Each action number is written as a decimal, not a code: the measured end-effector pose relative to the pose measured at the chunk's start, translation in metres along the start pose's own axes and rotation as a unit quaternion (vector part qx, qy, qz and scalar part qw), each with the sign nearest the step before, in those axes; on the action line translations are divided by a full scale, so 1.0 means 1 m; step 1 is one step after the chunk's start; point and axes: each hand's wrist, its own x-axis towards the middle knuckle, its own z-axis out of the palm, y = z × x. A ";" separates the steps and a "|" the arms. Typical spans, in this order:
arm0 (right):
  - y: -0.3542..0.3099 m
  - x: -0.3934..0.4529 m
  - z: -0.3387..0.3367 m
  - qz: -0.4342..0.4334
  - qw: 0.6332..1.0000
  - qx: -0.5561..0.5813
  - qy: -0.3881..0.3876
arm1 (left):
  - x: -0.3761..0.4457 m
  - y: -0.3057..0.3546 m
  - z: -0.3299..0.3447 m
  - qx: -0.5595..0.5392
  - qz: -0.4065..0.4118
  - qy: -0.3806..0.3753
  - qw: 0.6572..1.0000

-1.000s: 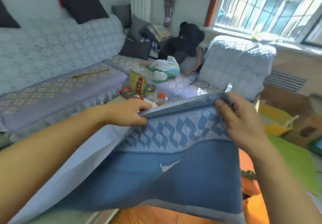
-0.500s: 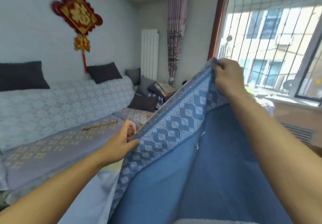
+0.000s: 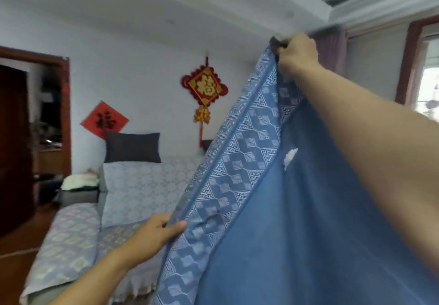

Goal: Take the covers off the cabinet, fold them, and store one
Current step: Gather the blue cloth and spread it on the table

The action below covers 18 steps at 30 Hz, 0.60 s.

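A blue cover [image 3: 280,228] with a white geometric border hangs stretched in front of me and fills the right half of the view. My right hand [image 3: 295,52] is raised high and grips the cover's top corner. My left hand [image 3: 158,232] is low at centre-left and pinches the patterned edge between thumb and fingers. The edge runs taut and slanted from one hand to the other. A small white mark shows on the plain blue part. The cabinet is out of view.
A sofa [image 3: 78,238] with a pale patterned throw stands at the left, a dark cushion [image 3: 133,146] on its back. Red ornaments [image 3: 205,87] hang on the wall. A dark doorway [image 3: 16,138] is at far left, a window [image 3: 430,86] at far right.
My right hand has lifted the cover's corner from waist height to far above my head. The left hand stayed low on the edge. My view has swung up and to the left.
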 end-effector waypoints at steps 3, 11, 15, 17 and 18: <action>0.005 0.046 0.026 -0.016 0.999 0.036 -0.009 | 0.036 0.001 -0.060 0.104 -0.002 0.100 0.990; 0.039 0.122 0.114 0.044 0.966 0.251 -0.032 | 0.069 0.097 -0.209 0.313 0.015 0.340 0.887; 0.048 0.110 0.175 0.064 0.923 0.376 -0.051 | 0.044 0.110 -0.256 0.412 -0.041 0.336 0.846; 0.044 0.097 0.198 0.068 0.894 0.438 -0.069 | 0.032 0.102 -0.266 0.429 -0.041 0.361 0.827; 0.043 0.091 0.209 0.067 0.882 0.461 -0.076 | 0.028 0.096 -0.266 0.421 -0.026 0.383 0.822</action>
